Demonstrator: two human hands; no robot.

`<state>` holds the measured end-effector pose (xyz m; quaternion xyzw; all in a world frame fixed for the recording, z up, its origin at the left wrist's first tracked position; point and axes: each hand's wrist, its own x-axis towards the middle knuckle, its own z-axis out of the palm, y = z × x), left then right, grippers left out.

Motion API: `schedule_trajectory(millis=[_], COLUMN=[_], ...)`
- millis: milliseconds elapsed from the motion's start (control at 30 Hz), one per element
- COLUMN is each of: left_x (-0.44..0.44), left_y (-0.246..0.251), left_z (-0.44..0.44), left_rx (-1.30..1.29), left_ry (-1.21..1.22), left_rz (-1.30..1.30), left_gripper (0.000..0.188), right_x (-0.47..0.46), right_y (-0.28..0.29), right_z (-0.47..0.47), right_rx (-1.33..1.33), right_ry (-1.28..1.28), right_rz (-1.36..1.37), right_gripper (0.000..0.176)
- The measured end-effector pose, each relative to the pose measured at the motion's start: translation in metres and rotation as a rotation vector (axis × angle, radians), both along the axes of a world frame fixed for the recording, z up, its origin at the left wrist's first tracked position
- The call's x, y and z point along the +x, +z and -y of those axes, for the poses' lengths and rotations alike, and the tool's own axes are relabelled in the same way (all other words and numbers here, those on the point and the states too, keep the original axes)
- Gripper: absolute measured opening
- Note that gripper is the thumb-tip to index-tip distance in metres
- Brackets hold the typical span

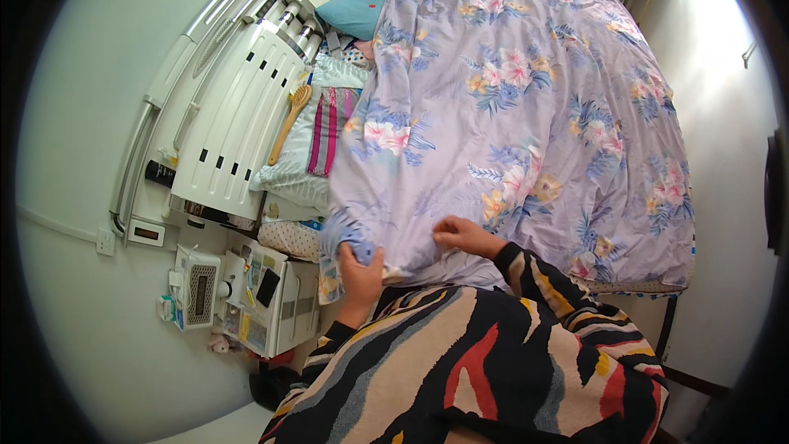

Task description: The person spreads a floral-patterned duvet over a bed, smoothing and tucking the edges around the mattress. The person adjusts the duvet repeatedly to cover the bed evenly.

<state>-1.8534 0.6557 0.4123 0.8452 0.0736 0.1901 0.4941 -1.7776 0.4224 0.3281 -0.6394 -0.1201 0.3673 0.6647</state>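
Note:
A lilac quilt or duvet cover (444, 185) with pink, blue and yellow flowers is spread over the bed before me. My left hand (362, 274) grips its near left edge, thumb on top and the fingers hidden under the bunched cloth. To the right, my right hand (465, 235) is at the near part of the same cover, fingers curled in. Whether cloth is pinched between those fingertips is unclear. Creases run between the two hands, and the cover hangs down at the corner below my left hand.
A white headboard (228, 123) lines the left. Beside it lie a pale pillow (296, 182), a wooden brush (290, 126), a grey and magenta folded cloth (330, 129) and a teal cushion (354, 6). A phone (267, 287) rests on the bedside cabinet (296, 314) near my left arm.

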Motion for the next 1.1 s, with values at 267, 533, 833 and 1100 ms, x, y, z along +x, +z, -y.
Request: schedule_trajectory(millis=[267,533,833,1100], left_x=[0.035,0.058,0.112,0.073], left_y=[0.009,-0.033,-0.024,0.047], left_z=[-0.027,-0.165,-0.175,-0.177], left_rx=[0.223,-0.631,-1.075,-0.217], left_ry=[-0.812,-0.717,-0.665,-0.761], left_rz=[-0.169,-0.763,-0.67,0.01], left_gripper=[0.032,0.056,0.036,0.018], right_x=[0.02,0.019,-0.006,-0.018], right_y=[0.041,0.052,0.037,0.049], right_z=[-0.121,-0.176,-0.215,-0.189], right_rx=[0.304,0.496,0.073,-0.03], right_ry=[-0.223,-0.583,-0.771,-0.823], right_rz=[-0.349,-0.388,-0.086,0.132], right_gripper=[0.051,0.045,0.052,0.019])
